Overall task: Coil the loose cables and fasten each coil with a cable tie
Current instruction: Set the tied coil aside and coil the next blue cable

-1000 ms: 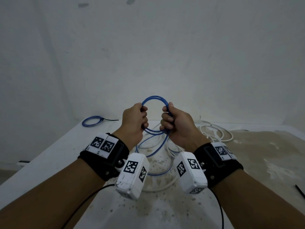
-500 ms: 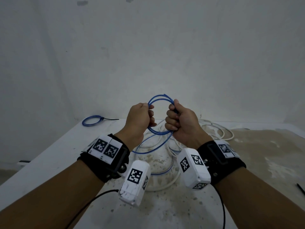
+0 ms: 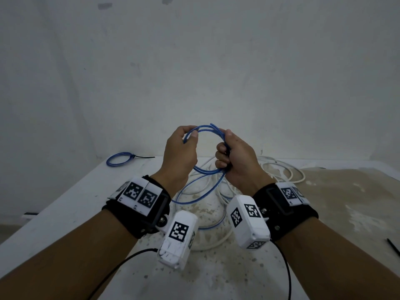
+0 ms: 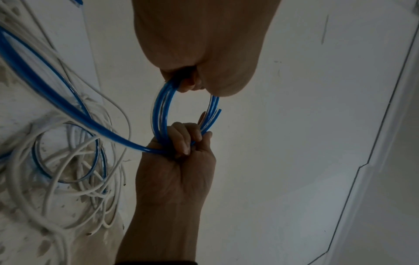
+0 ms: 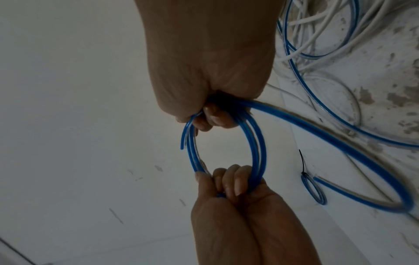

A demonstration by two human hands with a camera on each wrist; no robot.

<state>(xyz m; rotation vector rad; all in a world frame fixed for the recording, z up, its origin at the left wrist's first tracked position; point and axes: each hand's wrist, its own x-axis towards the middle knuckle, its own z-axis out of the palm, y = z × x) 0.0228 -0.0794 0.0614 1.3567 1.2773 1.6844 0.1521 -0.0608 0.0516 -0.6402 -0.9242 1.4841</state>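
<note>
Mostly hidden: the palm sides of both hands in the head view, and how many turns the blue cable coil [image 3: 208, 131] has, roughly three or four, hard to count. Left hand [image 3: 180, 152] has its fingers [image 5: 229, 181] curled round the coil's one side, thumb pressed on top. Right hand [image 3: 237, 161] has its fingers [image 4: 183, 138] clenched tight round the opposite side, with one cut end poking out just past them. Coil is held up in the air between the two hands, above the worktop [image 3: 71, 204]. Below the fingers a loose blue tail [image 3: 201, 191] drops into a tangle of white cables [image 3: 281, 169]; their count cannot be told. Well off to the left of the left fingers lies one finished blue coil [image 3: 120, 159] with a black cable tie [image 3: 144, 157]. One black strip [image 3: 394, 246] is cut off at the right edge.
</note>
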